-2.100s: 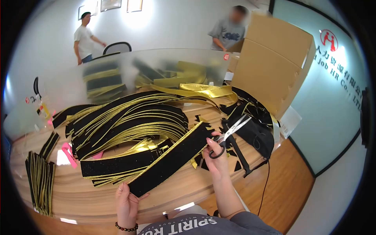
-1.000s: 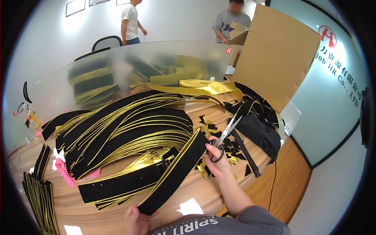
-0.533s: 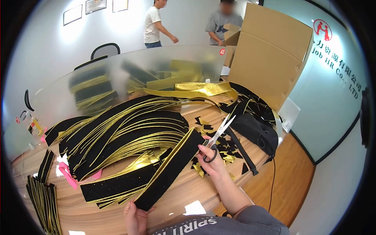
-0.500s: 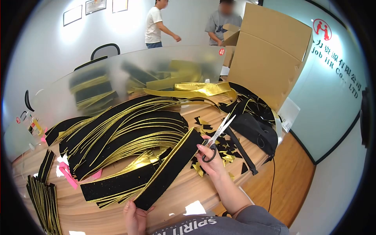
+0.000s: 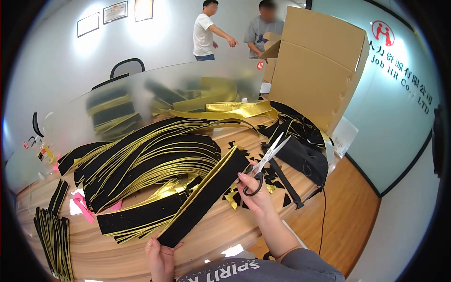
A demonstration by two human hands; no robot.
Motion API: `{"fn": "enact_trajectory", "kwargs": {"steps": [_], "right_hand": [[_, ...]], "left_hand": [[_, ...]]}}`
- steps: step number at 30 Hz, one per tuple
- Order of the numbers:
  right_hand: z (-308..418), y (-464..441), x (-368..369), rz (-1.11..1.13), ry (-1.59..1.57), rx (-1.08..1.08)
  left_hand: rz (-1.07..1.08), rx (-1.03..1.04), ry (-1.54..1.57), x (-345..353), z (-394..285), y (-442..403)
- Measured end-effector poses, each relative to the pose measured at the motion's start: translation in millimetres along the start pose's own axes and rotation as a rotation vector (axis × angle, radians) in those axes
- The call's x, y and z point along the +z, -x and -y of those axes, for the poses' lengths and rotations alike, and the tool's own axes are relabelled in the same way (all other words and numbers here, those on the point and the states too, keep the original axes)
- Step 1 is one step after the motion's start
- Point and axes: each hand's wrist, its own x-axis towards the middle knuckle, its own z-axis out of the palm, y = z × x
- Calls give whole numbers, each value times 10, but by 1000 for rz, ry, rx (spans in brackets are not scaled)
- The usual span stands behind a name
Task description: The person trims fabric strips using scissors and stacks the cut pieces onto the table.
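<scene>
My left hand is closed on the lower end of a black fabric strip with a gold edge, which slants up to the right. My right hand has its fingers in the black handles of a pair of scissors. The blades are slightly apart and point up and right. The strip's upper end lies beside the right hand's fingertips; whether they also pinch it I cannot tell. Behind the strip, a large fan of black-and-gold strips covers the table.
Black and gold scraps lie around the scissors. A black pouch and a large cardboard box stand to the right. More strips are bundled at left. A frosted divider runs behind; two people are beyond it.
The held strip and scissors have shifted slightly, both hands keeping their hold. In the background, the person in white has moved right and now stretches an arm forward.
</scene>
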Motion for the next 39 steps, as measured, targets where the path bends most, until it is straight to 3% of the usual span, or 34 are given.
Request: {"fn": "enact_trajectory", "kwargs": {"steps": [5,15,21,23,25,29,33,39], "right_hand": [[26,62,49,40,-133,-6],[213,110,164,97,-106,-86],[384,189,217,172,-28,-130],[418,116,128,263,31,-188],[448,104,255,297,43,-236],[420,146,407,415,76,-177],[458,202,527,431,172,-206],[551,285,512,301,307,-166]], "left_hand": [[66,-6,15,-23,78,59],[61,-33,121,90,82,144],[219,-77,92,-131,161,123],[301,-123,-192,-359,147,151],[428,-29,-617,154,-149,23],[498,361,-869,966,-362,-226],[386,32,-470,1315,-360,-313],[343,130,-362,1312,-236,-264]]}}
